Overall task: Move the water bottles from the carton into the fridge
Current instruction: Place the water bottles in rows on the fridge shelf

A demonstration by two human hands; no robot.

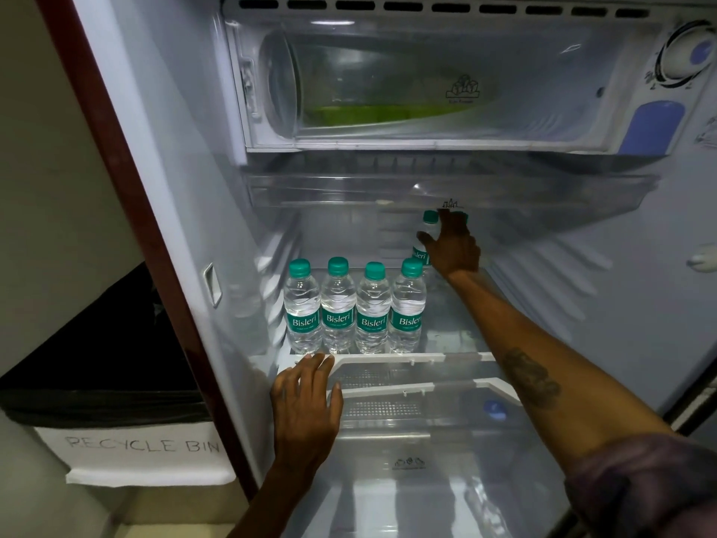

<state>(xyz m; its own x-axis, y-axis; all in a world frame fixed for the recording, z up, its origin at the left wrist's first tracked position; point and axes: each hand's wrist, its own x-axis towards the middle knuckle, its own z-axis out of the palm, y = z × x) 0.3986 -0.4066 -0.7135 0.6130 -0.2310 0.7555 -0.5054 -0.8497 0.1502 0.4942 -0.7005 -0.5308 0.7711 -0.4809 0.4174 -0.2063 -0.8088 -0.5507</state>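
Water bottle [426, 236], green-capped, is being gripped at the far right of the shelf [446, 357]: the right hand [456, 248] is curling thumb and fingers round its upper half. Nearer and to the left, four more bottles [338, 304] are standing upright in a touching row. The left hand [306, 401] is resting on the shelf's near edge, fingers straight and slightly spread. The fridge [174, 157] is standing open, with a recycle bin [116, 382] to its left.
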